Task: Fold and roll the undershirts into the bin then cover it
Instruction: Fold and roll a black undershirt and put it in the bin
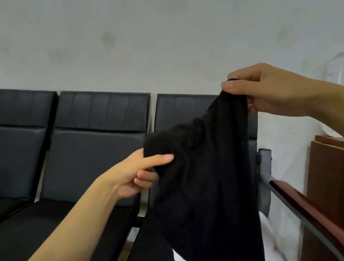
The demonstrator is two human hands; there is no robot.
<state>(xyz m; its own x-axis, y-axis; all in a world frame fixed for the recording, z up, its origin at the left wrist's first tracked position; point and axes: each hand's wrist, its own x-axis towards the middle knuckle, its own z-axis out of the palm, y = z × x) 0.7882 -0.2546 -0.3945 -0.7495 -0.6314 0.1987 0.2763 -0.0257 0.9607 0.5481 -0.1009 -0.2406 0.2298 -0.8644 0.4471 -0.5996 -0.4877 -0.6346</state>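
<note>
— Two hands hold one black undershirt (208,192) up, its hem cut off below?
— Yes. Left hand (133,175) pinches its left edge; right hand (272,89), higher, pinches the top. Black seats (92,143) behind; bin unseen.

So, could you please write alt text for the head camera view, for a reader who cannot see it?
Two bare hands hold up a black undershirt: the right hand pinches its top edge, the left hand grips it lower. Behind stands a row of black padded seats against a pale wall.
</note>
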